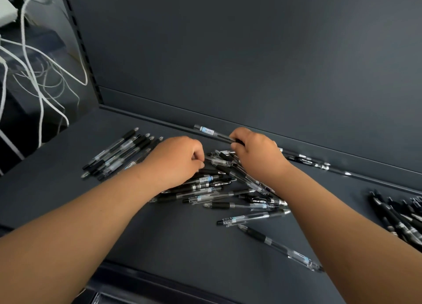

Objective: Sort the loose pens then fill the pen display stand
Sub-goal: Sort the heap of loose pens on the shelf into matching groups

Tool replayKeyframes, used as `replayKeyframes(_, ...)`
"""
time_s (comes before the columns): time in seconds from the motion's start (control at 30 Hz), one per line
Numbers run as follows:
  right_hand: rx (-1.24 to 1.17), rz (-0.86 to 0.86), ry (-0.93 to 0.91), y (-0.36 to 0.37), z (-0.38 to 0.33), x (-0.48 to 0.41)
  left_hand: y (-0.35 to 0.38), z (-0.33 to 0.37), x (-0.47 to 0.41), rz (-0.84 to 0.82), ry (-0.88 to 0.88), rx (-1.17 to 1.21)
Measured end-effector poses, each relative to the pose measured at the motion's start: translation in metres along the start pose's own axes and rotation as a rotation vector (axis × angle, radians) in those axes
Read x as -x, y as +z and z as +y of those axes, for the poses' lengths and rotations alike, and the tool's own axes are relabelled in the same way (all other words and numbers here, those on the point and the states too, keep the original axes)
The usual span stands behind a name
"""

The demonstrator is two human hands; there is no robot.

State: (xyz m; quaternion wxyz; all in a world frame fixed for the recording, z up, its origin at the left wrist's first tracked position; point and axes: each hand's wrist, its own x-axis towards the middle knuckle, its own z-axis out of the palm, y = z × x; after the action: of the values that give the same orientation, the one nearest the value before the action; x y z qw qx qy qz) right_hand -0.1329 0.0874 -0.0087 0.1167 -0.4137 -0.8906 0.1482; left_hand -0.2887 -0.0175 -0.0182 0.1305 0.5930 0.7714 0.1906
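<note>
Shelf: dark grey shelf (159,235) with a matching back panel (251,52) rising behind it.
Right grip: right hand (258,153) pinches one clear-barrelled pen (212,133) near its dark end, raised just above the heap, upper centre.
Left grip: left hand (178,160) curls its fingers down into the heap; whether it has hold of a pen I cannot tell.
Heap: loose pens (228,194) lie crisscrossed at centre, under both hands.
Sorted: neat row (121,153) at left; another bunch (399,217) at the right edge.
Handling: light, stiff, slick plastic, I'd judge, and apt to roll; the dark rubber sleeve looks the surest hold.
Display stand: not in view.
</note>
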Motion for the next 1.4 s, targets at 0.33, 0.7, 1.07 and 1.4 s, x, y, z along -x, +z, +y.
replayKeyframes(0.33,-0.027,-0.038,-0.019,-0.014,0.010,0.038,0.008,0.022,0.017,-0.126,-0.036,-0.213)
replayKeyframes(0.7,-0.292,-0.131,0.104,-0.019,0.009,0.062,0.003,0.020,0.025,-0.191,-0.179,-0.144)
replayKeyframes(1.07,-0.657,-0.122,0.172,-0.004,-0.056,0.042,-0.059,-0.023,0.040,0.168,-0.315,0.147)
replayKeyframes(1.4,-0.958,-0.385,0.314,0.041,-0.144,0.005,-0.069,-0.079,0.033,0.178,-0.452,-0.034)
